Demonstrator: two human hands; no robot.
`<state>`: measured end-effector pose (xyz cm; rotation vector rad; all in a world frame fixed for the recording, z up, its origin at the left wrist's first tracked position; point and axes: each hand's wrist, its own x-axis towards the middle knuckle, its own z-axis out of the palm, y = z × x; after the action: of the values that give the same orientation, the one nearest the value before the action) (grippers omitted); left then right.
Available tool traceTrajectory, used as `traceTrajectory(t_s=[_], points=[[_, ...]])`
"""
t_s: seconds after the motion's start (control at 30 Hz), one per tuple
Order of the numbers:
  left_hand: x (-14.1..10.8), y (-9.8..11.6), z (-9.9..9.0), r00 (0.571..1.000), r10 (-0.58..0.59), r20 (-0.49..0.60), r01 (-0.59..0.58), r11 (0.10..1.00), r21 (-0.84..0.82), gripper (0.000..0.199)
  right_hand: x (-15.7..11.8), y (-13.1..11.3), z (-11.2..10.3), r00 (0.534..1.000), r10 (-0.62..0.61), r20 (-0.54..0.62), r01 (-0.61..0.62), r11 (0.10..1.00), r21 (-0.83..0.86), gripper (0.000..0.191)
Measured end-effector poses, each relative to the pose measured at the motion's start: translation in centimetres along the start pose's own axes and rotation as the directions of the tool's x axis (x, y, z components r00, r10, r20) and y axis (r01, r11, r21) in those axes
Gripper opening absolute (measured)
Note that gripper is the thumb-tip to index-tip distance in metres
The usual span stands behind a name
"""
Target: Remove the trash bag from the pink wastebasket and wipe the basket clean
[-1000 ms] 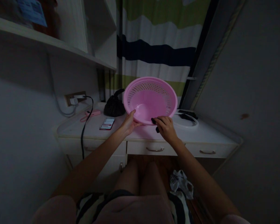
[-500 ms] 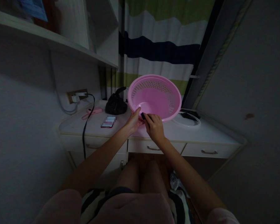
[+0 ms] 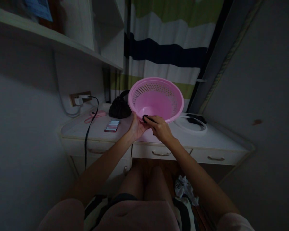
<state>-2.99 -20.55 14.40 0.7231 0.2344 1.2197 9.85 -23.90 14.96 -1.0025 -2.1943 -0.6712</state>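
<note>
A pink plastic basket [image 3: 159,104] with a band of holes below its rim is tilted with its mouth towards me. My left hand [image 3: 136,128] grips the near left side of the basket, thumb up by the rim. In my right hand [image 3: 160,128] is a small black brush-like object [image 3: 144,118], its dark rounded end at the near rim beside my left thumb. The dim light hides its exact kind. My right fingers are closed round its handle, and the basket's base is mostly hidden behind both hands.
On the white desk [image 3: 91,131] lie a black tied bag [image 3: 120,107], a phone [image 3: 112,126], a pink strapped item [image 3: 100,114], a white ring [image 3: 194,131] and a black item [image 3: 195,118]. A black cord [image 3: 92,120] hangs at left. Plastic [image 3: 184,187] lies below.
The basket has shifted slightly left and turned a little. My right hand's black object has moved slightly left along the near rim, and more of its rounded end shows.
</note>
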Motion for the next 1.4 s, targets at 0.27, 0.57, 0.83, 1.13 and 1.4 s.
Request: traceTrajectory(t_s=[0.27,0.57,0.83,1.13,1.4], points=[[-0.2,0.0,0.2,0.991,-0.051,-0.122,0.044,0.997,-0.061,0.056,2.6,-1.1,0.7,0.995,-0.079,0.057,0.076,0.996,0.05,0.039],[-0.5,0.7,0.1,0.992,-0.036,-0.12,0.025,0.995,-0.093,0.054,4.4,-2.1,0.1,0.986,-0.071,0.152,0.074,0.997,-0.019,0.037],[-0.3,0.2,0.0,0.999,0.029,0.045,-0.027,0.999,-0.039,0.056,1.3,0.0,-1.6,0.971,-0.174,0.163,0.179,0.984,-0.019,0.037],[0.2,-0.3,0.7,0.995,-0.041,-0.089,0.034,0.996,-0.078,0.046,4.1,-0.8,-1.0,0.983,-0.123,0.14,0.128,0.991,-0.032,0.036],[-0.1,0.6,0.1,0.999,0.032,0.005,-0.032,0.999,-0.034,0.045,1.9,0.0,-1.5,0.984,-0.141,0.111,0.141,0.99,0.013,0.037]])
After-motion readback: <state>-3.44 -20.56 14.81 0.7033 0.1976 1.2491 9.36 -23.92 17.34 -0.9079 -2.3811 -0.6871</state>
